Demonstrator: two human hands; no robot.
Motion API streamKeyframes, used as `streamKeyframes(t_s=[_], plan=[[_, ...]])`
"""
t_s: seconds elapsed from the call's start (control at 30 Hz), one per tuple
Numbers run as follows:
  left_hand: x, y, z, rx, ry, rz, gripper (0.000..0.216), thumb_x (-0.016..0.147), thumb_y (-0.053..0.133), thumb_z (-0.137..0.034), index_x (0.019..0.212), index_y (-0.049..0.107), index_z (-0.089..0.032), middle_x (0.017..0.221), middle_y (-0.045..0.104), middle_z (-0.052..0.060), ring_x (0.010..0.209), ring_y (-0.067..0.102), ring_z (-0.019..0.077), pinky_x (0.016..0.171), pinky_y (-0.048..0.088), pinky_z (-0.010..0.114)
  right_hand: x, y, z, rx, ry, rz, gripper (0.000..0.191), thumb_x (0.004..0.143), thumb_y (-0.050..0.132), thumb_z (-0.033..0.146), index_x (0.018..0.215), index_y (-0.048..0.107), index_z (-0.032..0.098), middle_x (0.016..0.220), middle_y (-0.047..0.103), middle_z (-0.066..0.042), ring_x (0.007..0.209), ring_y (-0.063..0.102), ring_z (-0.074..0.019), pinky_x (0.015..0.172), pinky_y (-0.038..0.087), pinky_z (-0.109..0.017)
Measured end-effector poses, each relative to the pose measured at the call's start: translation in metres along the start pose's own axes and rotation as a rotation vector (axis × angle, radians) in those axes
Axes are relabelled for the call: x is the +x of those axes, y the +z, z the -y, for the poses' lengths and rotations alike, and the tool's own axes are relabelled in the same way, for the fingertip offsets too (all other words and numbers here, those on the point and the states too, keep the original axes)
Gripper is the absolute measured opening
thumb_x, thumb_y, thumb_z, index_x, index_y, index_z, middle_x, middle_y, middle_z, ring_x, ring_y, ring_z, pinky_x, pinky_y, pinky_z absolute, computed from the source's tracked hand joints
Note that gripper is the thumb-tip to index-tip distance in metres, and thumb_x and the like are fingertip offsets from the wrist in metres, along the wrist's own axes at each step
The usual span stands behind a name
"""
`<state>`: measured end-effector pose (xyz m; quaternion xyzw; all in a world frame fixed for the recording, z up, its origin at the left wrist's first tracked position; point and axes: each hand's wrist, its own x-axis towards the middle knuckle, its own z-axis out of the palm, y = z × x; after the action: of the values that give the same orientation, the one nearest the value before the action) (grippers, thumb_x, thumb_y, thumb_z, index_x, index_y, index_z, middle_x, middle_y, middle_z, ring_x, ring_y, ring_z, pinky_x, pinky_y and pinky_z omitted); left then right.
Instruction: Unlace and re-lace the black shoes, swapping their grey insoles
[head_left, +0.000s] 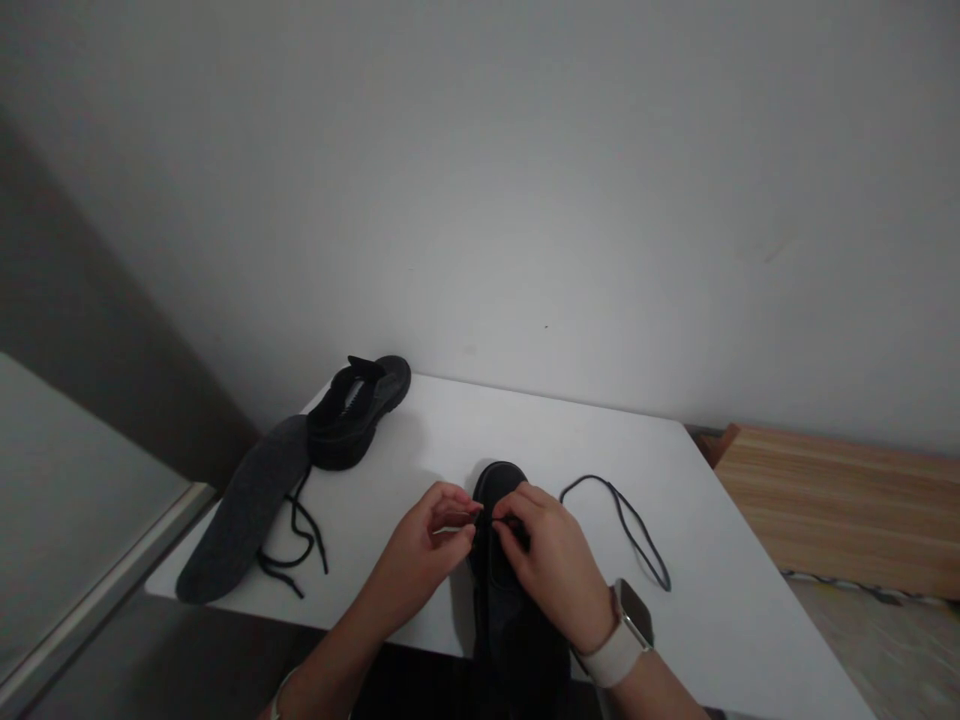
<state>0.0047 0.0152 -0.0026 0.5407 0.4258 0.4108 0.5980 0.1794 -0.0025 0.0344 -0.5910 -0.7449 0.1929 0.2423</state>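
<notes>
A black shoe stands on the table in front of me, toe pointing away, its near part dark against my clothing. Over its lacing area, my right hand pinches a black shoelace between thumb and forefinger. That lace loops out across the table to the right; part of it is hidden behind the hand. At the shoe's left side my left hand has thumb and forefinger drawn close together at the edge of the upper. Whatever lies between those fingertips is too small and dark to make out.
A second black shoe stands at the table's back left. A grey insole lies beside it along the left edge, with another black lace next to it. The white table meets the wall; a wooden board is at right.
</notes>
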Motion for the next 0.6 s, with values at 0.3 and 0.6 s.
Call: streamKeyframes(t_s=[0.3, 0.6], plan=[[0.005, 0.005, 0.011, 0.164, 0.059, -0.002, 0.019, 0.084, 0.062, -0.029, 0.098, 0.067, -0.018, 0.098, 0.073, 0.009, 0.095, 0.07, 0.0248, 0.089, 0.054, 0.039, -0.006, 0.003, 0.001, -0.014, -0.064, -0.078, 0.015, 0.089, 0.062, 0.007, 0.091, 0.071, 0.02, 0.094, 0.068, -0.005, 0.093, 0.06, -0.0258, 0.09, 0.045, -0.047], [0.002, -0.009, -0.003, 0.271, 0.093, -0.101, 0.018, 0.085, 0.062, -0.035, 0.076, 0.065, -0.019, 0.071, 0.063, 0.0, 0.07, 0.06, 0.0177, 0.067, 0.048, 0.029, -0.022, -0.04, -0.061, 0.036, -0.001, -0.406, 0.019, 0.097, 0.052, 0.031, 0.099, 0.068, 0.022, 0.101, 0.068, -0.007, 0.097, 0.063, -0.0214, 0.088, 0.051, -0.036]])
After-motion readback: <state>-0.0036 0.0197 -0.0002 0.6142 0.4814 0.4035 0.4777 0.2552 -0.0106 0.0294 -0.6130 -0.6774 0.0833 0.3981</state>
